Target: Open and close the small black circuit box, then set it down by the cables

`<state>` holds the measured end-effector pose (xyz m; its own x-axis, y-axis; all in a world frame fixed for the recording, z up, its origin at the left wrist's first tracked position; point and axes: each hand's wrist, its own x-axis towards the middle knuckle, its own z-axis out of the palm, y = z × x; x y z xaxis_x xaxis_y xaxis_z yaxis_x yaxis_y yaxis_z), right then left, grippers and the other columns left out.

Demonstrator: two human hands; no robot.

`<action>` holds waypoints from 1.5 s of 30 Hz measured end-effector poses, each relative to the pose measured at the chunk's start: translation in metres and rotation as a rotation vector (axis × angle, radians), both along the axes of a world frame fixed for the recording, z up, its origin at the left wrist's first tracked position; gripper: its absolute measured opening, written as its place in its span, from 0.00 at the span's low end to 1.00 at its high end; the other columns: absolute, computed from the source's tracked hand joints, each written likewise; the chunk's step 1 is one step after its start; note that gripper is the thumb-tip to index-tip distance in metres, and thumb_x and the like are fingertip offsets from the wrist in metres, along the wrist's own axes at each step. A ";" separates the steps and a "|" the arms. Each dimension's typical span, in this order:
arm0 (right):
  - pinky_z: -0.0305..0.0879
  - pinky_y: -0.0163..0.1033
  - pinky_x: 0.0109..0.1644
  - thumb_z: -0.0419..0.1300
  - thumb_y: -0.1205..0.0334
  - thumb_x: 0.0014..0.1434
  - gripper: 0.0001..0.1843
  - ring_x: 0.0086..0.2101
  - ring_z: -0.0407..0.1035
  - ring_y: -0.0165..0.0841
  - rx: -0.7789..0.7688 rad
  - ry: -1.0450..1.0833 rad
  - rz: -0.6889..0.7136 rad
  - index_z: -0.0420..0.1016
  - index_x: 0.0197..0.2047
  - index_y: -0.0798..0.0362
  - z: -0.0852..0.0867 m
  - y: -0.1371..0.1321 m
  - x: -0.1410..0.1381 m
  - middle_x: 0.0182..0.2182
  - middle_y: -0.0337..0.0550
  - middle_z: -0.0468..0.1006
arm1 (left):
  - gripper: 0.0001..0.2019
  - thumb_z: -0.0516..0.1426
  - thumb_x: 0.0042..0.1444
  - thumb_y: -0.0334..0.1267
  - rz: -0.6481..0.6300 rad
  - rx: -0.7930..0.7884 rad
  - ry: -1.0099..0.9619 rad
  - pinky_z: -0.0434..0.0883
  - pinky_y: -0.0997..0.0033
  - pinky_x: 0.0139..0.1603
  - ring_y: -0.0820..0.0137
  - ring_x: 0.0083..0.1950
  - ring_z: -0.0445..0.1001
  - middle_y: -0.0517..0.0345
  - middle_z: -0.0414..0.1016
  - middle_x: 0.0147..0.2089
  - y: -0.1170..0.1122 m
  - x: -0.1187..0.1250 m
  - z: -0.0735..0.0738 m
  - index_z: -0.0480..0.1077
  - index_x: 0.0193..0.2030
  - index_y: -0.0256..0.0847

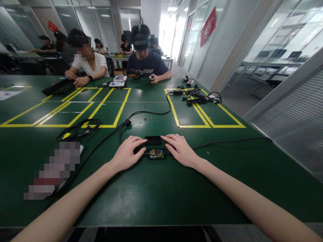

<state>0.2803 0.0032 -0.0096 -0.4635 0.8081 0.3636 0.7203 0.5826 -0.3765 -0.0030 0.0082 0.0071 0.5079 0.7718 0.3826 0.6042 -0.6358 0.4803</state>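
An opened power adapter (pixel 156 154) lies on the green table in front of me, its circuit board with copper coils showing in the lower half of the casing. Just beyond it is the black casing cover (pixel 153 140), hollow side up. My left hand (pixel 128 153) rests at the left of both parts, fingers stretched out, with the index fingertip at the cover's left end. On the other side, my right hand (pixel 181 150) mirrors it, its index fingertip at the cover's right end. Neither hand is closed around anything. Whether the fingertips press on the cover, I cannot tell.
Black cables (pixel 108 136) run across the table (pixel 121 201), with a plug (pixel 128 122) left of centre. A coiled cable (pixel 78 131) and a pixelated object (pixel 54 169) lie left. More adapters and cables (pixel 196 95) sit at far right. Two people (pixel 148 64) sit opposite.
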 end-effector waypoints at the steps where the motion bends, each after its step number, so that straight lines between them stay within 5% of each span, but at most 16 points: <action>1: 0.65 0.50 0.52 0.52 0.63 0.74 0.19 0.50 0.71 0.43 -0.015 0.000 0.019 0.74 0.63 0.49 0.001 -0.001 -0.001 0.54 0.53 0.79 | 0.15 0.59 0.67 0.39 -0.034 -0.009 0.003 0.76 0.54 0.57 0.58 0.53 0.76 0.49 0.80 0.53 -0.002 0.001 0.001 0.78 0.58 0.44; 4: 0.66 0.50 0.52 0.56 0.64 0.72 0.13 0.49 0.73 0.42 -0.062 0.041 0.047 0.79 0.55 0.51 0.004 -0.003 -0.001 0.49 0.51 0.80 | 0.18 0.66 0.61 0.42 -0.126 -0.044 0.020 0.76 0.54 0.56 0.58 0.52 0.76 0.50 0.79 0.52 -0.009 0.006 0.004 0.78 0.57 0.44; 14: 0.76 0.48 0.54 0.61 0.68 0.66 0.06 0.47 0.76 0.39 -0.178 0.355 0.074 0.81 0.43 0.51 0.005 -0.005 -0.002 0.49 0.48 0.77 | 0.18 0.69 0.56 0.37 -0.124 -0.033 0.024 0.76 0.56 0.52 0.58 0.51 0.78 0.51 0.79 0.50 -0.012 0.009 0.003 0.77 0.53 0.42; 18: 0.80 0.44 0.47 0.63 0.66 0.65 0.05 0.41 0.77 0.34 -0.246 0.472 0.092 0.82 0.41 0.51 0.002 -0.005 -0.003 0.50 0.48 0.74 | 0.18 0.69 0.56 0.37 -0.120 -0.020 0.009 0.77 0.57 0.52 0.58 0.50 0.78 0.51 0.79 0.49 -0.014 0.009 0.004 0.77 0.53 0.41; 28: 0.81 0.46 0.48 0.64 0.67 0.63 0.06 0.47 0.77 0.39 -0.221 0.589 0.100 0.84 0.39 0.50 0.002 -0.005 -0.006 0.51 0.48 0.77 | 0.19 0.70 0.54 0.38 -0.111 -0.032 0.019 0.77 0.54 0.54 0.56 0.51 0.77 0.50 0.79 0.51 -0.012 0.008 0.003 0.79 0.53 0.42; 45: 0.80 0.43 0.46 0.65 0.63 0.58 0.06 0.39 0.80 0.34 -0.425 0.721 0.051 0.71 0.38 0.50 0.006 -0.007 -0.011 0.45 0.45 0.83 | 0.17 0.71 0.53 0.37 -0.097 0.043 0.001 0.78 0.55 0.54 0.57 0.54 0.79 0.49 0.79 0.54 -0.012 0.008 0.000 0.79 0.50 0.43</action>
